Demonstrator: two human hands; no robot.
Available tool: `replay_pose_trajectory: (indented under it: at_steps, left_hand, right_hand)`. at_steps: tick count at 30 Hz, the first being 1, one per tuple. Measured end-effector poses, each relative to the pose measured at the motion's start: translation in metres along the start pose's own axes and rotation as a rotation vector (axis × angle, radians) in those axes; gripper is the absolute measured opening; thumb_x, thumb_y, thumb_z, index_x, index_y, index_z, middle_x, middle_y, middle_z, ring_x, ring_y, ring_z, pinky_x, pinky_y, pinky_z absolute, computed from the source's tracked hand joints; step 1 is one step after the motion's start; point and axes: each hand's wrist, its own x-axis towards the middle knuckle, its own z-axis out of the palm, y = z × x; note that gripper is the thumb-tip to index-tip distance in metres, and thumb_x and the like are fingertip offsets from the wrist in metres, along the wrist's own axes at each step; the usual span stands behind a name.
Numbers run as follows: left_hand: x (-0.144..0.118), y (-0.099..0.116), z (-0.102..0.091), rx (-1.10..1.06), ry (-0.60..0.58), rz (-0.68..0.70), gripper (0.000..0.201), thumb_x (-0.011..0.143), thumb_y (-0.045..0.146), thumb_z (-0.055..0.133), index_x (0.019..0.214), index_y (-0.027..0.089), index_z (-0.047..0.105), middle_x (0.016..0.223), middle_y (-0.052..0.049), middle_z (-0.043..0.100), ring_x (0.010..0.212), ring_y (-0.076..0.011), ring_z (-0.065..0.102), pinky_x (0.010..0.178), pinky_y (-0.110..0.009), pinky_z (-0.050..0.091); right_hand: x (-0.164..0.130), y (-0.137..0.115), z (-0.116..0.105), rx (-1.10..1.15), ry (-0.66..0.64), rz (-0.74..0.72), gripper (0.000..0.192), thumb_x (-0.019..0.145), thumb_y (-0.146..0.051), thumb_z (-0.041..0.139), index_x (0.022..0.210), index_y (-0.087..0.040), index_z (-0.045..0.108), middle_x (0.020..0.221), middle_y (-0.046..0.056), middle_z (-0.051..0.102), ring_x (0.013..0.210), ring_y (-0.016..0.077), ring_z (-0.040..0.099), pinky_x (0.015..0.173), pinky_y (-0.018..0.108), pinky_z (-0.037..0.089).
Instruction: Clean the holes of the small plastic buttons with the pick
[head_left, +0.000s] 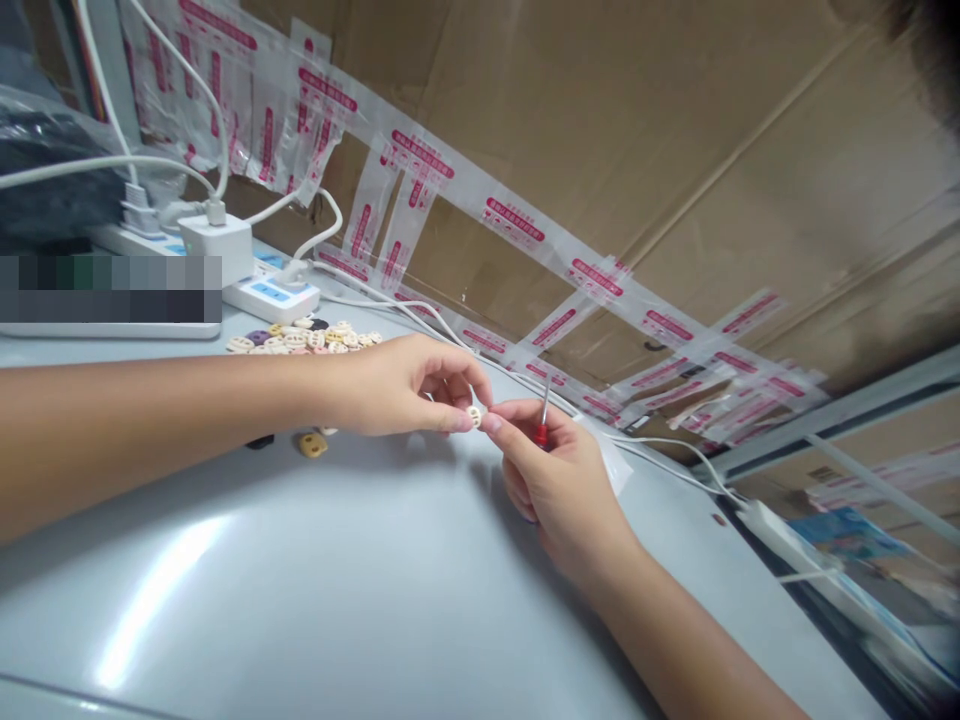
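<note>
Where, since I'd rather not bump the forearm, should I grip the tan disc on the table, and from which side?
Probably pinch the tan disc at opposite edges, coming from the near side. It seems to lie flat on the table, so its edge is the likeliest hold, and the left forearm crosses just beyond it, hampering the far side.

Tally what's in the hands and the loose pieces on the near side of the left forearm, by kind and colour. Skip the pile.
Pale: 2, the held piece and a mostly hidden piece
Yellow piece: 1
Dark piece, partly hidden: 1
Red-and-metal tool: 1
Total in view: 5
</note>
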Motion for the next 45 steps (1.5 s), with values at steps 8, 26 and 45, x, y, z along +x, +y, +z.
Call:
replay_pose_trajectory:
  at_steps: [8, 26, 45]
  left_hand:
    - [-0.0002, 0.0056, -0.0003, 0.020, 0.002, 0.024, 0.020, 0.085, 0.030, 0.065, 0.100, 0.018, 0.068, 0.090, -0.002, 0.069, 0.083, -0.0142, 0.063, 0.072, -0.025, 0.049]
    - [-0.0008, 0.0064, -0.0010, 0.055, 0.004, 0.061, 0.012, 0.083, 0.025, 0.066, 0.091, 0.017, 0.069, 0.086, -0.002, 0.071, 0.081, -0.0137, 0.065, 0.071, -0.024, 0.048]
    - [0.0006, 0.0041, -0.0023, 0.285, 0.029, 0.245, 0.008, 0.084, 0.017, 0.060, 0.088, 0.019, 0.068, 0.082, 0.000, 0.070, 0.076, -0.0124, 0.063, 0.072, -0.023, 0.049]
  right_hand:
    - [-0.0003, -0.0015, -0.0015, 0.037, -0.031, 0.047, 0.035, 0.073, -0.046, 0.083, 0.085, -0.020, 0.063, 0.039, -0.011, 0.039, 0.033, 0.0048, 0.026, 0.032, 0.017, 0.019]
    - [-0.0002, 0.0001, -0.0015, 0.129, -0.070, 0.130, 0.035, 0.070, -0.044, 0.086, 0.081, -0.019, 0.064, 0.038, -0.012, 0.036, 0.034, 0.0036, 0.022, 0.032, 0.016, 0.017]
    - [-0.0004, -0.0024, -0.0041, 0.110, -0.168, 0.129, 0.032, 0.075, -0.041, 0.082, 0.092, -0.023, 0.062, 0.042, -0.013, 0.036, 0.035, 0.0042, 0.021, 0.031, 0.015, 0.017]
